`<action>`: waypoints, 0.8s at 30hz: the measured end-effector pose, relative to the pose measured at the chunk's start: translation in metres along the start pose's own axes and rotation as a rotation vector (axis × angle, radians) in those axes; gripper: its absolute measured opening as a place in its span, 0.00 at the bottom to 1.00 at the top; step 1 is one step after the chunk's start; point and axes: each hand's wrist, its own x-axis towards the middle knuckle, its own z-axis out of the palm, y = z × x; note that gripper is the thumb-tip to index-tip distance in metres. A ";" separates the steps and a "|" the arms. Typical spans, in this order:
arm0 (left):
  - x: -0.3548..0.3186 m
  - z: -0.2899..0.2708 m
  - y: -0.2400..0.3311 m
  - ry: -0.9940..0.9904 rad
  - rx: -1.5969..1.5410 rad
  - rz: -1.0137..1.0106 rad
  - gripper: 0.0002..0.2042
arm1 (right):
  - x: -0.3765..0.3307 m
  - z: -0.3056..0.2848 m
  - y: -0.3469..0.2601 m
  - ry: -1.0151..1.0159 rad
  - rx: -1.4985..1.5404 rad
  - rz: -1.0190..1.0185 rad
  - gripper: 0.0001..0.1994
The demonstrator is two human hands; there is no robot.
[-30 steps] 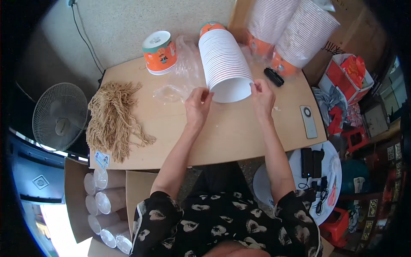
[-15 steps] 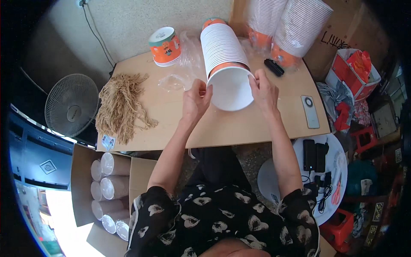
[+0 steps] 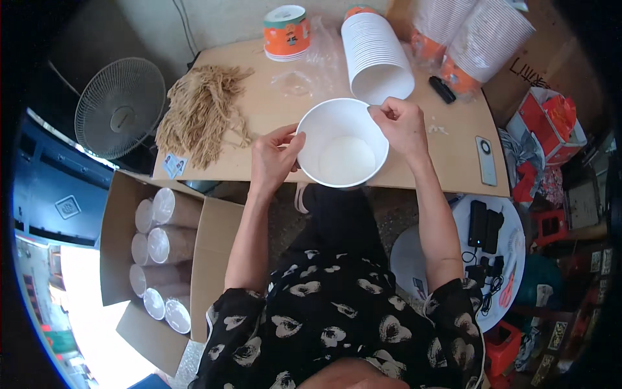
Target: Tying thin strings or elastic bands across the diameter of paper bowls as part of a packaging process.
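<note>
A large white paper tub (image 3: pixel 337 133) is held between both hands over the table's front edge, its open mouth tilted up toward me so the bare inside and round bottom show. My left hand (image 3: pixel 273 155) grips its left rim with the thumb at the edge. On the opposite side, my right hand (image 3: pixel 400 126) pinches the upper right rim. Beyond it a long nested stack of tubs (image 3: pixel 376 52) lies on its side, mouth toward me. A few orange and green tubs (image 3: pixel 287 37) stand upside down at the back left.
Tan yarn strands (image 3: pixel 201 110) lie on the table's left beside crumpled clear plastic (image 3: pixel 317 65). Wrapped tub stacks (image 3: pixel 487 45), a black object (image 3: pixel 442 89) and a phone (image 3: pixel 486 161) are at the right. Below left stands a carton (image 3: pixel 223 253) of wrapped cups, near a fan (image 3: pixel 120 110).
Both hands have drawn one tub away from the stack's open end and brought it nearer to me, its mouth now tipped upward. The head view has shifted, moving the table upward in the picture.
</note>
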 end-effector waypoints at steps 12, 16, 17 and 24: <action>0.004 -0.028 -0.032 -0.024 -0.157 -0.087 0.16 | -0.012 0.045 -0.025 -0.267 0.764 0.269 0.21; 0.013 -0.032 -0.042 -0.015 -0.227 -0.093 0.17 | 0.005 0.058 -0.033 -0.220 0.715 0.293 0.22; 0.015 -0.034 -0.043 -0.011 -0.244 -0.094 0.17 | 0.008 0.063 -0.035 -0.171 0.699 0.285 0.22; 0.021 -0.035 -0.050 0.012 -0.308 -0.128 0.22 | 0.021 0.072 -0.040 -0.159 0.585 0.242 0.23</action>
